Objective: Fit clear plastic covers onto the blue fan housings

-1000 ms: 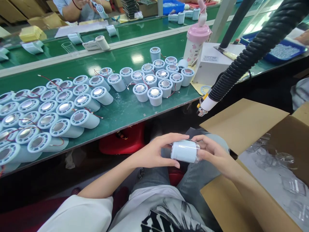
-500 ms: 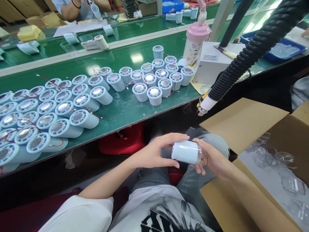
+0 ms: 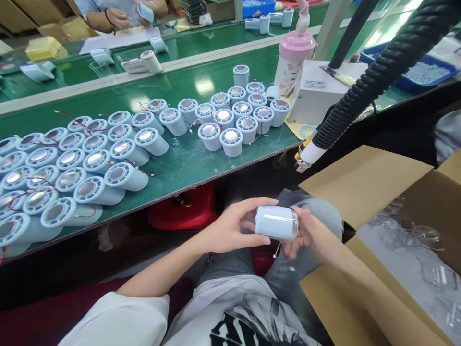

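Between the left hand (image 3: pixel 234 227) and the blurred right hand (image 3: pixel 310 234) sits a pale-blue cylinder (image 3: pixel 274 222) on its side, glossy in a clear casing. The left fingers hold its near end; whether the right fingers grip, I cannot tell. A thin, white-tipped wire (image 3: pixel 277 250) dangles beneath them.

You wear the one camera on your head; it faces forward and down. Your shirt (image 3: pixel 230 312) is nearest, at the lower edge; your hands (image 3: pixel 226 228) are close, near the middle of the view; the table (image 3: pixel 180 163) slants from near left to far right, and a co-worker (image 3: pixel 117 18) shows, small, at the far left.
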Tool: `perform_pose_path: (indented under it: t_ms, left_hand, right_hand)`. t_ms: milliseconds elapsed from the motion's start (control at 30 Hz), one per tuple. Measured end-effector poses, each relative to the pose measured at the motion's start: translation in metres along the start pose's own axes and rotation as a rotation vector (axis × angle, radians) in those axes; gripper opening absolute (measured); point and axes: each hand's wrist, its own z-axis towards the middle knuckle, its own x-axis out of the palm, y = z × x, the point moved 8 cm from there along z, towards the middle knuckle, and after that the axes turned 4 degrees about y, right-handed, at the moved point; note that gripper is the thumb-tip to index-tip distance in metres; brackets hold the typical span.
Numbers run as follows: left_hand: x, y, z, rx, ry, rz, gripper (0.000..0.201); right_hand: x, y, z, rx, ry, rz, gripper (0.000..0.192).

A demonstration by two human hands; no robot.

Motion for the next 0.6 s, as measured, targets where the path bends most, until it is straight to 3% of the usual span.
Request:
perform_pose_path:
  t_ms: [100, 167, 233, 400, 600]
  left_hand:
    - [0.0, 0.007, -0.001, -0.067, -0.004, -0.142, 0.067]
    - [0.002, 0.011, -0.001, -0.1, 0.02, -0.186, 0.067]
    - [0.002, 0.011, -0.001, -0.106, 0.036, -0.162, 0.069]
    - [-0.002, -0.005, -0.001, 0.009, 0.048, -0.101, 0.068]
    - [0.007, 0.015, 0.002, -0.096, 0.13, -0.282, 0.076]
  right_hand:
    - [-0.002, 0.04, -0.017, -0.56, -0.086, -0.503, 0.059]
    - [0.008, 0.047, -0.025, -0.71, -0.065, -0.771, 0.055]
    - [0.007, 0.044, -0.022, -0.631, -0.041, -0.735, 0.053]
    - [0.001, 0.018, -0.009, -0.236, 0.079, -0.007, 0.051]
    - [-0.003, 0.006, -0.005, -0.089, 0.016, 0.007, 0.053]
